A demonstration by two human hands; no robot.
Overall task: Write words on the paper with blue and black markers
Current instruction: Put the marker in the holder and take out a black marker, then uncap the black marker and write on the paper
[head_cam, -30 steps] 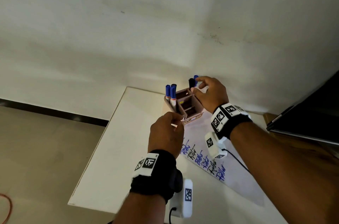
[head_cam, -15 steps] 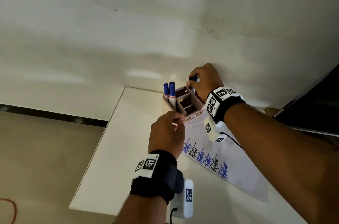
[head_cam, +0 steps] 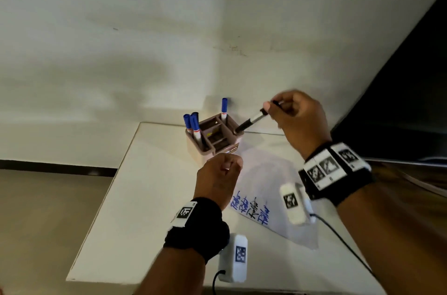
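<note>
The black marker (head_cam: 251, 122) hangs tilted in the fingertips of the right hand (head_cam: 298, 120), its dark lower end at the right rim of the pink holder (head_cam: 212, 136), which stands near the table's (head_cam: 135, 198) far edge. The paper (head_cam: 268, 188) lies on the table just in front of the holder (several blue and black words sit along its left edge), and blue markers (head_cam: 192, 125) stand upright in the holder's left and back compartments. The left hand (head_cam: 217, 178) is curled nearly closed at the paper's left edge, just before the holder; whether it pinches anything I cannot tell
</note>
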